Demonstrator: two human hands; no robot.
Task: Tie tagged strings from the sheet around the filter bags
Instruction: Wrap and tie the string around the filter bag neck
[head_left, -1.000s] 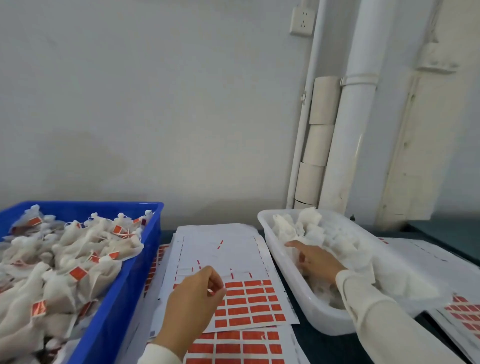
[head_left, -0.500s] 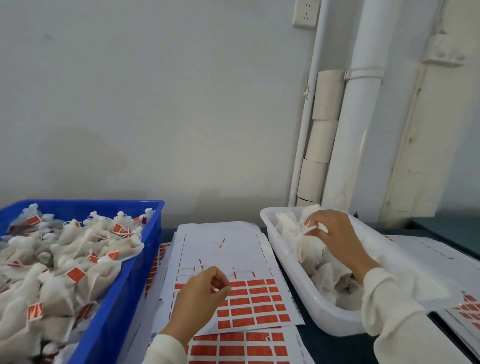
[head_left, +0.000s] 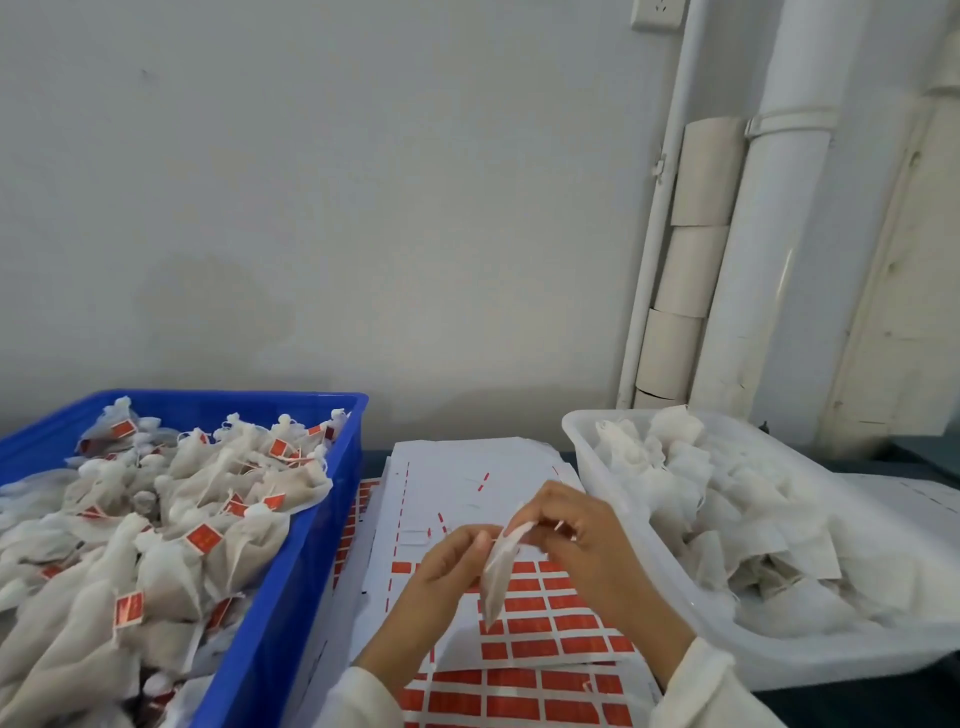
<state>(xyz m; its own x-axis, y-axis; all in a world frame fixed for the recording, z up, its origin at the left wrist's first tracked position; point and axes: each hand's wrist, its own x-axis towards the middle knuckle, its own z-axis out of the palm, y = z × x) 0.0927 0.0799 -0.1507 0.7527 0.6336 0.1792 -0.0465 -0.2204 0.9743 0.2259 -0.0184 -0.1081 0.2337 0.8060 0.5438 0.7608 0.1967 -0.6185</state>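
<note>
A white filter bag (head_left: 497, 577) hangs above the sheet of red tags (head_left: 550, 618) in the middle of the table. My right hand (head_left: 582, 540) pinches the bag's gathered top. My left hand (head_left: 447, 571) is just left of the bag with fingers curled, pinching a thin tagged string at the bag's neck; the string itself is barely visible. The sheet's upper rows are peeled bare, and red tags fill its lower rows.
A blue crate (head_left: 291, 613) at the left holds several tied bags with red tags. A white tub (head_left: 649, 587) at the right holds untied filter bags. More tag sheets (head_left: 519, 701) lie underneath. White pipes (head_left: 763, 260) run up the wall.
My right hand lifted a filter bag out of the white tub and brought it left over the sheet. My left hand rose from the sheet to meet the bag.
</note>
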